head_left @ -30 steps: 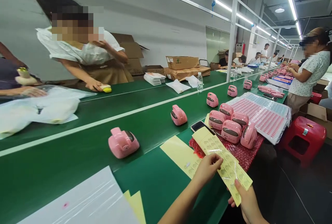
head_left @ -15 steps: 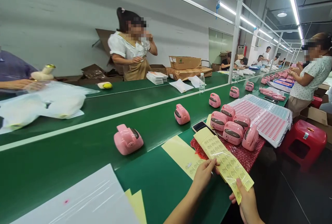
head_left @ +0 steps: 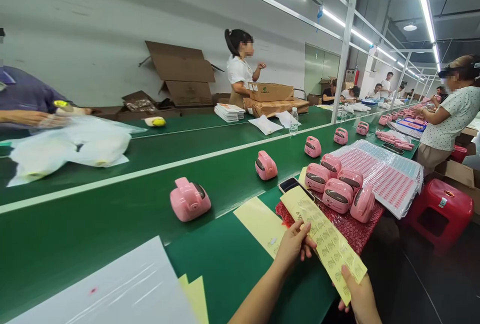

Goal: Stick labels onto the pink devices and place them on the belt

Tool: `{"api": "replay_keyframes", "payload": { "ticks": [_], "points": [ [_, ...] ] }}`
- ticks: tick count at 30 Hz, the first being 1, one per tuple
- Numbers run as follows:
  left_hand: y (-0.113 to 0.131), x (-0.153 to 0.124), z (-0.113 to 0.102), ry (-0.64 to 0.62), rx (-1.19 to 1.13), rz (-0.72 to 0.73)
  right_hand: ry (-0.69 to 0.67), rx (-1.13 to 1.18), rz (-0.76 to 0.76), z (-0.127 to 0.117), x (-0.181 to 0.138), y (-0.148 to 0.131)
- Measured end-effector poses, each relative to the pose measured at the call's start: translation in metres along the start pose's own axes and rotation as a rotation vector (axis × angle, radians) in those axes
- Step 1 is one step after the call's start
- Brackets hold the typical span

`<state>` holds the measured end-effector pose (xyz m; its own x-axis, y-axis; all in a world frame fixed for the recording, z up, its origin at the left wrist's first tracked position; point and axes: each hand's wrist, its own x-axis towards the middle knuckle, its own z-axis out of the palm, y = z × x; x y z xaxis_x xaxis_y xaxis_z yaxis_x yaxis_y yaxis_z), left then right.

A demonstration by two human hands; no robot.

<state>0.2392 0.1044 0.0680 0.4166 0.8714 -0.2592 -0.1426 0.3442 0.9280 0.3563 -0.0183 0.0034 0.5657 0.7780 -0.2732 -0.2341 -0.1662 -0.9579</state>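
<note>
My right hand (head_left: 358, 291) grips the lower end of a yellow sheet of printed stickers (head_left: 330, 241), thumb on top and fingers underneath. At the sheet's left edge, my left hand (head_left: 292, 244) pinches with thumb and forefinger, the other fingers curled below. Whether a single sticker is between those fingertips is too small to tell. Beyond the sheet, several pink handled devices with dark oval panels (head_left: 337, 195) stand close together on red bubble wrap (head_left: 347, 226). A phone (head_left: 296, 187) lies partly behind the sheet's top end.
Another yellow sheet (head_left: 255, 221) lies flat on the green table. More pink devices (head_left: 190, 200) stand in a row on the green belt. White plastic-covered sheets (head_left: 112, 289) lie at front left. Pink label sheets (head_left: 390, 171) and a red stool (head_left: 442, 209) are at right. Co-workers are across and along the line.
My left hand has shifted slightly up and left along the sheet's edge, its lower fingers now showing. The co-worker in white across the belt has moved right, behind the cartons.
</note>
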Motion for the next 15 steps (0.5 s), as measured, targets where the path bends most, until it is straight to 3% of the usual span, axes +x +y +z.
{"api": "replay_keyframes", "payload": {
  "ticks": [4, 8, 12, 15],
  "points": [
    [-0.001, 0.004, -0.003, 0.078, -0.034, 0.071, -0.048, -0.183, -0.103, -0.003, 0.014, -0.015],
    [-0.004, 0.010, -0.007, 0.214, -0.065, 0.100, -0.119, -0.154, -0.184, 0.009, 0.024, -0.035],
    [-0.008, 0.010, -0.009, 0.297, -0.043, 0.146, -0.247, -0.062, -0.111, 0.016, 0.028, -0.053],
    [-0.013, 0.005, -0.008, 0.313, 0.026, 0.218, -0.282, -0.003, -0.032, 0.006, 0.032, -0.061]
  ]
}}
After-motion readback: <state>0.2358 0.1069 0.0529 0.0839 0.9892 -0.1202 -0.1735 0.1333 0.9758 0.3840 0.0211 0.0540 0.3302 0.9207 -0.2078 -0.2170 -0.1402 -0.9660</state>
